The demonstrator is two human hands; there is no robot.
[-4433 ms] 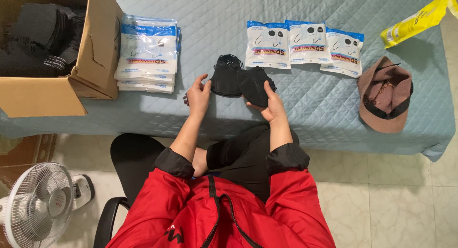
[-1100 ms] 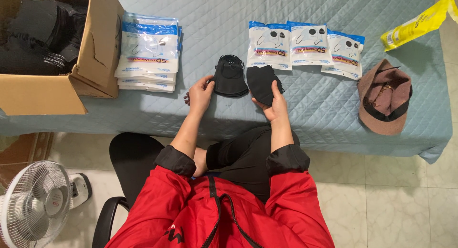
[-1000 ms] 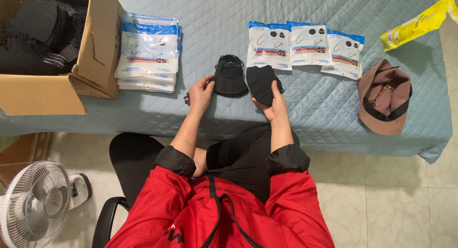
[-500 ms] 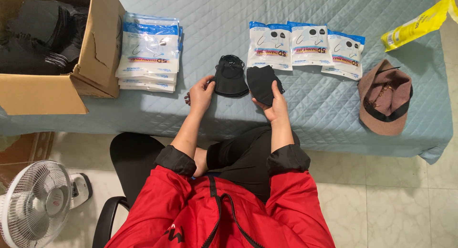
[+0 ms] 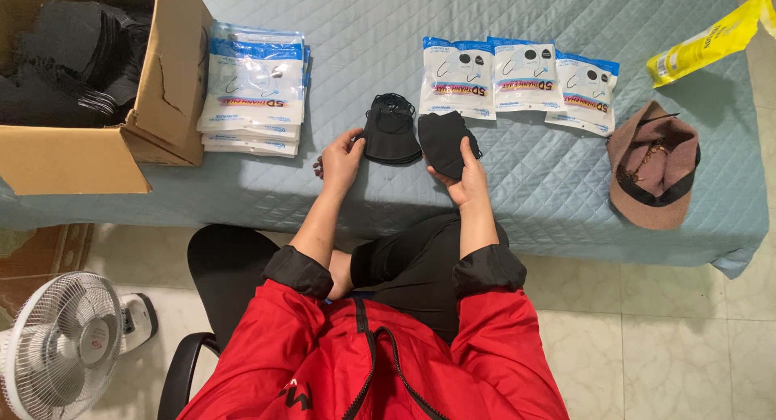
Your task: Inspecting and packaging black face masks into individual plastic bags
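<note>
Two small piles of black face masks lie side by side on the quilted blue-grey surface (image 5: pixel 525 185). My left hand (image 5: pixel 341 158) touches the left edge of the left pile of black masks (image 5: pixel 390 133), fingers curled on it. My right hand (image 5: pixel 465 176) holds the right stack of black masks (image 5: pixel 444 141) from below, thumb on top. Three sealed white mask packets (image 5: pixel 521 74) lie in a row just beyond the piles.
A stack of white mask packets (image 5: pixel 255 88) sits left of my hands, beside an open cardboard box (image 5: pixel 162 105) full of black masks. A brown cap (image 5: pixel 651 173) and a yellow bag (image 5: pixel 711 36) lie at the right. A white fan (image 5: pixel 61 347) stands on the floor.
Earlier both hands held one overlapping bunch of black masks; it now sits as two separate piles. Over the last second the hands have barely moved.
</note>
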